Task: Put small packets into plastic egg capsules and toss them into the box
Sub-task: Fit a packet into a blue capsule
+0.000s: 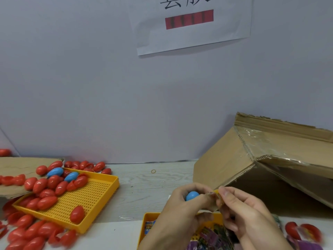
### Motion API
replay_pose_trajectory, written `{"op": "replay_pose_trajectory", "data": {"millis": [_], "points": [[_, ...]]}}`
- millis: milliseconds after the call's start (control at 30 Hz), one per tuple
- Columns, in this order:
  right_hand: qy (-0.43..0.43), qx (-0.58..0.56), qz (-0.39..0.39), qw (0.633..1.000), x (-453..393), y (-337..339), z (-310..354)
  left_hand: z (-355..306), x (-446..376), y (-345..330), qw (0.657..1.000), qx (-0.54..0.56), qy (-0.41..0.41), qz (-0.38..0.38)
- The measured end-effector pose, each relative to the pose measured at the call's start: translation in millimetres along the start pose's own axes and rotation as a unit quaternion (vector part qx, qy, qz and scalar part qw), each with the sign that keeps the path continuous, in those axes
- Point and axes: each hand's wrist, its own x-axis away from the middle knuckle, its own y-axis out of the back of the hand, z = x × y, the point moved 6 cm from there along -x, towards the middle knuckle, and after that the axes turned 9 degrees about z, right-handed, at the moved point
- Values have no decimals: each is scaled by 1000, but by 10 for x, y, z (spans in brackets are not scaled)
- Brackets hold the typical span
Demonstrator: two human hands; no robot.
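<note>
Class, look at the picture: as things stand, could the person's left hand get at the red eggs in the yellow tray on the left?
Probably not yet. The path over the table to the yellow tray looks free, but the left hand is gripping a blue egg capsule while the right hand pinches a packet.

Blue egg capsule and small yellow packet touching, just beside the tilted cardboard box.

A single head-worn wide-angle camera looks forward and slightly down from close above the pale wood-grain counter, facing a plain grey wall bearing a white paper sign; both hands sit near the bottom edge, partly cropped
</note>
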Motion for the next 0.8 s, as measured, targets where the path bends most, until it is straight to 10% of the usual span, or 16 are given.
{"op": "replay_pose_trajectory", "data": {"millis": [400,800], "points": [[-27,-110,6,994,-32,-45,-50,-22,49,-44,994,64,-9,88],[-61,-195,-19,979,48,-137,-11,-39,16,16,990,126,-67,14]]}}
